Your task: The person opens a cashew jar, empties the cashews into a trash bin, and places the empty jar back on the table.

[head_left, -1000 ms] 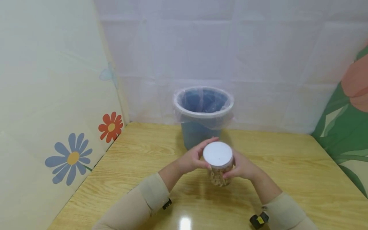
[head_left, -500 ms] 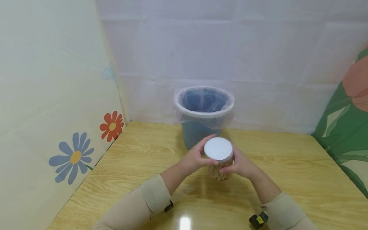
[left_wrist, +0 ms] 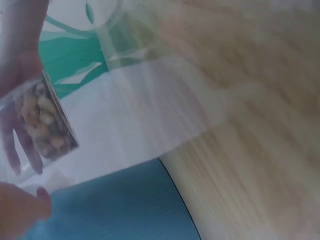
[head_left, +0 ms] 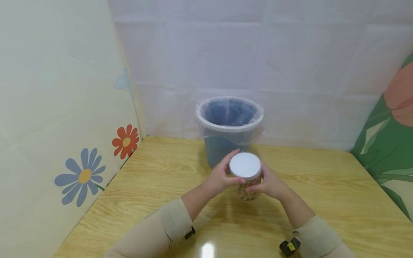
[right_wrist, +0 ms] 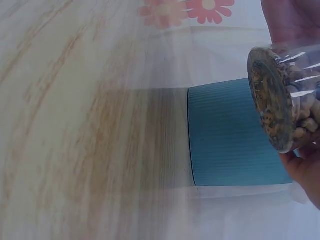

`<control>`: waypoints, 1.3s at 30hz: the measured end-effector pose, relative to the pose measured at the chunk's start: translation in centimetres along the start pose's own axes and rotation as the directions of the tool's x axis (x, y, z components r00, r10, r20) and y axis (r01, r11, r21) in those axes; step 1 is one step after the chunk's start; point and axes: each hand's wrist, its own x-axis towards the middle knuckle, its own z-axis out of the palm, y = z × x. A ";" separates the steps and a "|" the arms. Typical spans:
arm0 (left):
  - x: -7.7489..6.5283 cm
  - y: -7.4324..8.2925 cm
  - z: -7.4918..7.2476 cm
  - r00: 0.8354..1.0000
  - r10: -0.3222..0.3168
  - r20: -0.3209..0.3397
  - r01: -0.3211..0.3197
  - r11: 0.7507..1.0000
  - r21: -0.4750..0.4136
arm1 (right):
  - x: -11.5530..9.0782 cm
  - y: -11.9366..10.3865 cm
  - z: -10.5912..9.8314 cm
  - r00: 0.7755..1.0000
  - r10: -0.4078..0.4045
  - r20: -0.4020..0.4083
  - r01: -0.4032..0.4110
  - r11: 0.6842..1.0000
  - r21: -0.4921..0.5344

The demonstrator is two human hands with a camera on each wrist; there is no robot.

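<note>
A clear jar (head_left: 244, 193) with a white lid (head_left: 245, 165) is held off the table between my two hands, in front of the bin. My left hand (head_left: 218, 179) grips its upper left side, the thumb lying along the lid's lower edge. On the opposite side, my right hand (head_left: 272, 184) holds the jar's body with the thumb across the front. Small tan pieces that look like nuts (left_wrist: 42, 117) fill the jar in the left wrist view. From the right wrist, the jar's base (right_wrist: 270, 100) shows tilted toward the camera. Most fingers behind the jar are hidden in the head view.
A blue bin (head_left: 221, 150) with a white rim and clear plastic liner stands right behind the jar, near the back wall. Wood-grain table (head_left: 322, 186) spreads around it. Flower-printed sheets (head_left: 77, 107) hang at the left and right.
Both hands have raised the jar slightly and moved it a little away from me, toward the bin. My left thumb has shifted rightward along the lid's edge.
</note>
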 end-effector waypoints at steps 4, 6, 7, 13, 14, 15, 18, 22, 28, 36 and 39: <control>0.6 -0.7 -0.9 0.985 0.131 0.108 -0.125 0.990 -0.066 | -0.1 -0.2 -0.3 1.000 -0.008 0.023 0.007 1.000 0.010; 0.9 -0.9 -1.5 0.969 0.184 0.167 -0.167 0.980 -0.112 | -0.2 -0.2 -0.4 0.999 -0.019 0.039 0.018 1.000 0.014; 1.0 -0.9 -1.8 0.960 0.201 0.194 -0.176 0.975 -0.136 | -0.2 -0.2 -0.5 0.998 -0.027 0.050 0.026 1.000 0.018; 1.1 -0.3 -2.9 0.933 0.216 0.289 -0.162 0.966 -0.200 | -0.3 -0.1 -0.6 0.992 -0.076 0.098 0.075 0.997 0.014; 1.1 -0.3 -3.0 0.930 0.218 0.297 -0.163 0.966 -0.202 | -0.3 -0.1 -0.6 0.991 -0.083 0.104 0.082 0.996 0.017; 1.1 -0.2 -3.1 0.927 0.217 0.306 -0.162 0.967 -0.196 | -0.3 -0.1 -0.7 0.990 -0.089 0.109 0.088 0.996 0.018; 1.2 -0.2 -3.2 0.920 0.214 0.327 -0.160 0.969 -0.187 | -0.3 0.0 -0.7 0.987 -0.101 0.126 0.097 0.995 0.032; 1.3 -0.5 -3.3 0.916 0.207 0.345 -0.158 0.974 -0.163 | -0.3 0.0 -0.8 0.985 -0.105 0.134 0.100 0.994 0.038; 1.4 -0.8 -3.4 0.909 0.209 0.360 -0.161 0.974 -0.159 | -0.3 -0.1 -0.9 0.983 -0.116 0.142 0.110 0.993 0.047; 1.6 -0.4 -3.7 0.907 0.223 0.357 -0.175 0.971 -0.161 | -0.1 0.3 -1.3 0.979 -0.136 0.151 0.130 0.990 0.052; 1.6 -0.4 -3.7 0.909 0.216 0.356 -0.166 0.972 -0.167 | 0.0 0.5 -1.3 0.978 -0.141 0.151 0.134 0.989 0.058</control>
